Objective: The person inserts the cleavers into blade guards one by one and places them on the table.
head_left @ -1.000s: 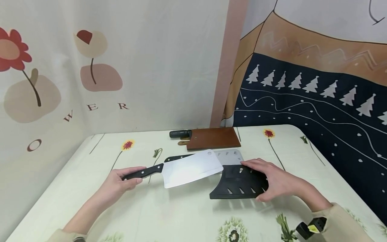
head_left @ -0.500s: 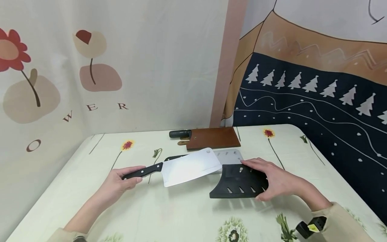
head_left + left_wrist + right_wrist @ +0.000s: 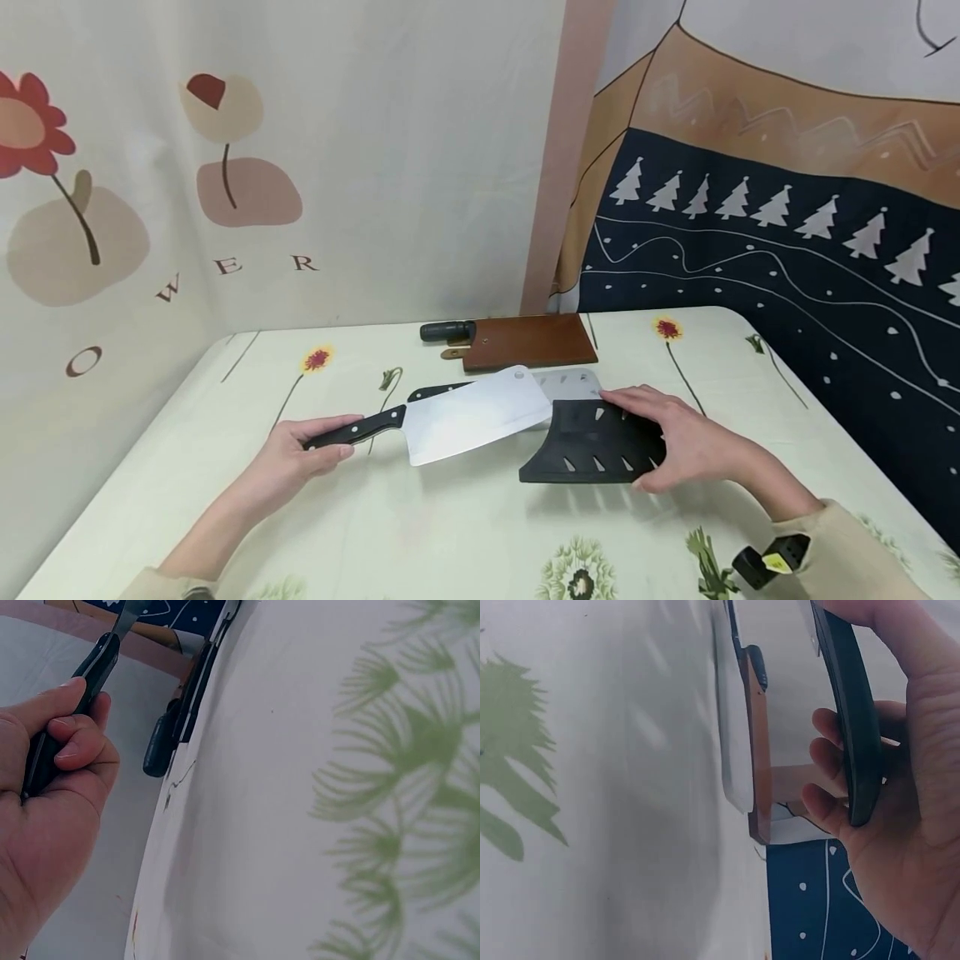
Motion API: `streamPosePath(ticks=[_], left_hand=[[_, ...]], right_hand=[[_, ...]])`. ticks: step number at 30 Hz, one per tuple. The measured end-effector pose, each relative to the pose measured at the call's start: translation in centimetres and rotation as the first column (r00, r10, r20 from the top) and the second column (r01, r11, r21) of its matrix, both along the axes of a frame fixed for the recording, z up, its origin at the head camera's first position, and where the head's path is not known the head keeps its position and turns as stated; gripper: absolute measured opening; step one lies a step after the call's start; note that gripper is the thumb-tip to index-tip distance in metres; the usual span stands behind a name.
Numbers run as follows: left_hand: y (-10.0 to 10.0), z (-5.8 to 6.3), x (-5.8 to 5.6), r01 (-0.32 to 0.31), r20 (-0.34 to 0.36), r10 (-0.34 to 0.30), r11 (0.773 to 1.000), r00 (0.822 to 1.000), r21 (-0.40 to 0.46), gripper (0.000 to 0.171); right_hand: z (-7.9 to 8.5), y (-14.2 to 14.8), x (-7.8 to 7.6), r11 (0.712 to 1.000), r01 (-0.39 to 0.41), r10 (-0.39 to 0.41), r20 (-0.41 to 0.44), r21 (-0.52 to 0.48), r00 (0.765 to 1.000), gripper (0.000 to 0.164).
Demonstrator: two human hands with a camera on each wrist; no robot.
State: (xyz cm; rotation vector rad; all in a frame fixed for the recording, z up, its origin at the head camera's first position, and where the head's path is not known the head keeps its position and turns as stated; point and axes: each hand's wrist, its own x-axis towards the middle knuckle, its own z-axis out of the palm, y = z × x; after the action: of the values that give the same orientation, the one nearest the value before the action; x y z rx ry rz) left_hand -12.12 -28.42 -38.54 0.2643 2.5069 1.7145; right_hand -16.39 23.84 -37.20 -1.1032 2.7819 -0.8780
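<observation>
My left hand [image 3: 303, 446] grips the black riveted handle [image 3: 94, 671] of a cleaver [image 3: 476, 417]. Its broad silver blade is raised above the table and points right. My right hand [image 3: 693, 442] holds a black slotted blade guard [image 3: 592, 442] between the thumb and fingers, also off the table. In the head view the blade's front corner meets the guard's upper left corner; whether they touch, I cannot tell. Behind them a second cleaver [image 3: 572, 383], its blade marked with small slots, lies on the table, partly hidden by the first blade and the guard.
At the table's back edge lies a brown sheath [image 3: 532, 343] with a black-handled knife [image 3: 447, 332] in it. A flower-print cloth [image 3: 420, 533] covers the table. Printed curtains [image 3: 390, 167] hang right behind it and along the sides.
The black blade guard and my right hand have risen slightly in the head view. My left hand and the cleaver have barely moved.
</observation>
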Motion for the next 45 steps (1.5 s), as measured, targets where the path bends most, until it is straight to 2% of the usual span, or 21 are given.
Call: streamPosePath(ticks=[3, 12, 17, 23, 28, 35, 45], left_hand=[[0.1, 0.0, 0.0, 0.027, -0.007, -0.027, 1.0, 1.0, 0.006, 0.046], [-0.1, 0.2, 0.2, 0.091, 0.0, -0.091, 0.996, 0.996, -0.004, 0.047], [-0.4, 0.6, 0.1, 0.143, -0.032, -0.143, 0.99, 0.989, -0.02, 0.044], [-0.6, 1.2, 0.0, 0.258, -0.039, -0.259, 0.966, 0.965, -0.034, 0.04], [-0.9, 1.5, -0.4, 0.327, -0.037, -0.328, 0.945, 0.944, -0.028, 0.039], [-1.1, 2.1, -1.3, 0.385, -0.028, -0.387, 0.921, 0.922, -0.058, 0.039], [-0.5, 1.7, -1.5, 0.435, 0.001, -0.435, 0.9, 0.9, -0.014, 0.036]], right_hand=[[0.2, 0.3, -0.1, 1.0, -0.004, 0.004, -0.028, -0.013, 1.0, 0.102], [0.3, 1.1, -0.3, 0.999, -0.037, 0.037, 0.003, -0.018, 0.999, 0.099], [0.4, 1.1, -0.5, 0.998, -0.057, 0.057, 0.006, 0.008, 0.998, 0.098], [0.8, 1.5, -0.7, 0.999, -0.018, 0.017, 0.041, 0.027, 0.999, 0.099], [0.8, 1.4, -0.6, 0.998, -0.054, 0.054, 0.044, 0.018, 0.998, 0.099], [0.9, 1.3, -0.1, 0.997, -0.077, 0.077, 0.039, 0.006, 0.996, 0.099], [1.5, 0.2, 1.1, 0.989, -0.14, 0.135, 0.095, 0.046, 0.986, 0.102]])
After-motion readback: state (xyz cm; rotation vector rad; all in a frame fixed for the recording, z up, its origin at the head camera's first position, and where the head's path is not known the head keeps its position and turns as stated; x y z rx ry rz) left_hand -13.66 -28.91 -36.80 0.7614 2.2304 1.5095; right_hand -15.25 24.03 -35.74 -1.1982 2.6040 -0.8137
